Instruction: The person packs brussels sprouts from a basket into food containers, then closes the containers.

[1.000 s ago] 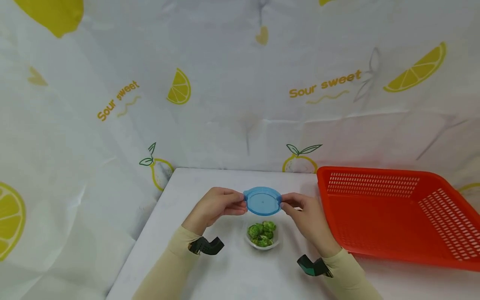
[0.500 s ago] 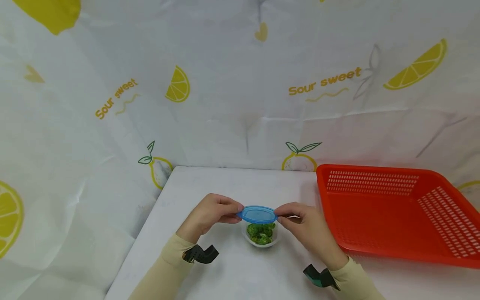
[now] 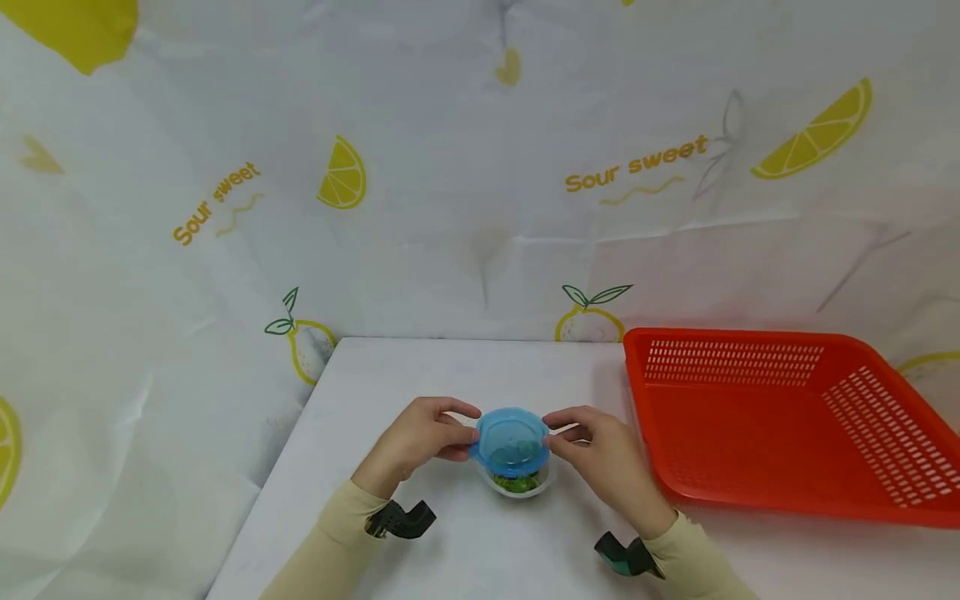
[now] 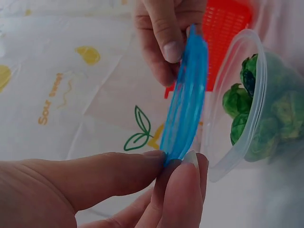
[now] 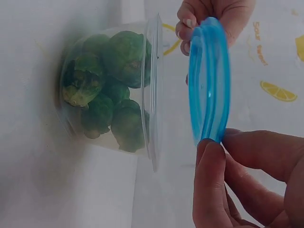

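A translucent blue lid point(image 3: 513, 440) is held level between my two hands, just above a clear round plastic tub point(image 5: 153, 95). Several Brussels sprouts point(image 5: 127, 59) fill the tub, which stands on the white table. My left hand point(image 3: 426, 437) pinches the lid's left edge between thumb and fingers. On the opposite edge my right hand point(image 3: 600, 450) pinches it the same way. Both wrist views show a gap between the lid and the tub's rim. In the head view the lid hides the far part of the tub and most of the sprouts.
A large red plastic basket point(image 3: 735, 442) with perforated sides stands on the table to the right, close to my right hand. Behind the table point(image 3: 450, 367) hangs a white sheet point(image 3: 420, 250) printed with lemons and lettering.
Both hands have brought the lid down and nearer over the tub. The lid tilted flatter, then its top face came back into view. It now covers more of the sprouts in the head view.
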Motion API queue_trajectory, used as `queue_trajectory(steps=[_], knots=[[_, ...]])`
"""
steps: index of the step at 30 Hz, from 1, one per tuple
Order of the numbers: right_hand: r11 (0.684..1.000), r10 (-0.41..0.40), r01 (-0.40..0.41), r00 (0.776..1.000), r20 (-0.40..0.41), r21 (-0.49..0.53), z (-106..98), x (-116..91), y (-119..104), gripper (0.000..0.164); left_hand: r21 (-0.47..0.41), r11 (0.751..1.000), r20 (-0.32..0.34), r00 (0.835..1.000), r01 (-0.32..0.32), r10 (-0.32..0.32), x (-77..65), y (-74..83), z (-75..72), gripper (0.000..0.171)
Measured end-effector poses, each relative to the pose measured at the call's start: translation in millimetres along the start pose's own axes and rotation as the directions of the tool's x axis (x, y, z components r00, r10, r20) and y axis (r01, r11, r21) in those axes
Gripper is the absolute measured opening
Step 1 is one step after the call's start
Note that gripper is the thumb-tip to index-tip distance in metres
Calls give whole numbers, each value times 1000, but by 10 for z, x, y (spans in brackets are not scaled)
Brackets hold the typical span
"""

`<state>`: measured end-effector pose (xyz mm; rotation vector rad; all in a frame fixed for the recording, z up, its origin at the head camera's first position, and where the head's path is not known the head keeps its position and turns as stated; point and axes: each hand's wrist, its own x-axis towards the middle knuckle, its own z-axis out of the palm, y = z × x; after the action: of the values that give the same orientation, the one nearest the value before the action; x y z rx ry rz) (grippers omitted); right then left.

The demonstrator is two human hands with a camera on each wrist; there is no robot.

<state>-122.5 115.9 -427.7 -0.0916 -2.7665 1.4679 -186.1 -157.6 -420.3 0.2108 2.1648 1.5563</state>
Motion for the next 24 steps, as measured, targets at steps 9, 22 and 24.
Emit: queue_trajectory(steps=[9,22,24], knots=[[1000,14,-14,999,33,1,59,40,42,21,29,1000,-16,1000,2,-2,-24,-45,39,31],[998,36,-33,998,61,-55,25,51,52,24,98,995,-23,1000,-4,6,-13,-49,142,27],[998,41,-37,997,64,-59,22,49,52,24,96,995,-16,1000,-7,8,-7,-52,153,27]])
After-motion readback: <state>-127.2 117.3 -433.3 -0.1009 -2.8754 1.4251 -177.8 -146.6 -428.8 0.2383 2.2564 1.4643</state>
